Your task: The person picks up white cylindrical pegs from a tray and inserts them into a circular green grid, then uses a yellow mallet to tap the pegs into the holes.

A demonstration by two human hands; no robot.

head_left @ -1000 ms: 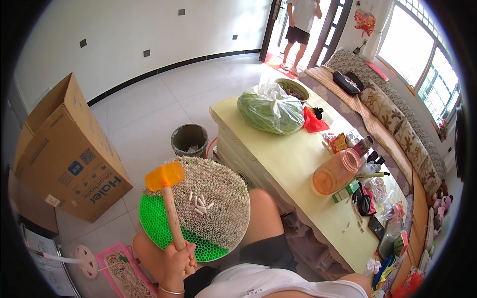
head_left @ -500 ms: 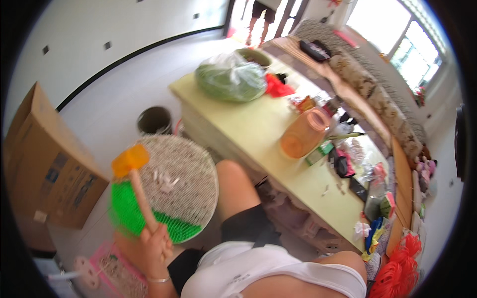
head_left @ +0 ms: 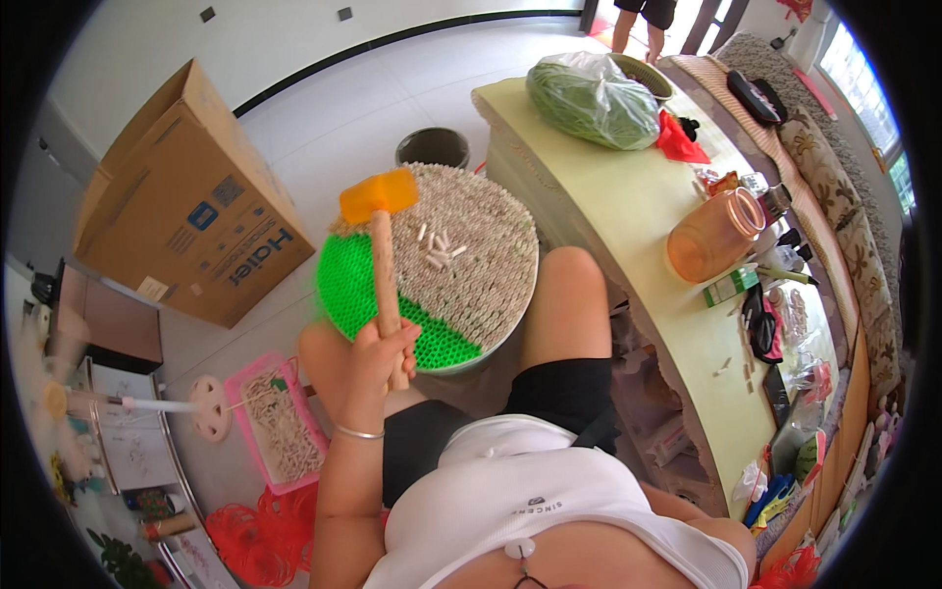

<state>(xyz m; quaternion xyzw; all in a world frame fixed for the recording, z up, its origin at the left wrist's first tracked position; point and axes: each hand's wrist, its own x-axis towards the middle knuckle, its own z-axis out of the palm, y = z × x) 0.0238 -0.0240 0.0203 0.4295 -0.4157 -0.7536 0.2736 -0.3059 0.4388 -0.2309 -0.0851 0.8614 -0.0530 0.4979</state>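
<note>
Round green honeycomb tray (head_left: 345, 285), packed with short pale tubes (head_left: 481, 285) except toward left and near edges; rectangular pink basket (head_left: 296, 481) holds loose pale pieces (head_left: 280, 424). Orange-headed wooden-handled mallet (head_left: 385, 265) over tray's left side, long axis near-to-far, head away; left hand (head_left: 378, 355) wraps fingers round handle; right hand unseen, fingers can't tell.

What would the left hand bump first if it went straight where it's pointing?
Probably the green part of the round board, just ahead of the left hand; but height is unclear, so it might pass above.

The left grip (head_left: 373, 351) holds an orange-headed mallet (head_left: 384, 253) over a honeycomb board (head_left: 347, 279).
</note>
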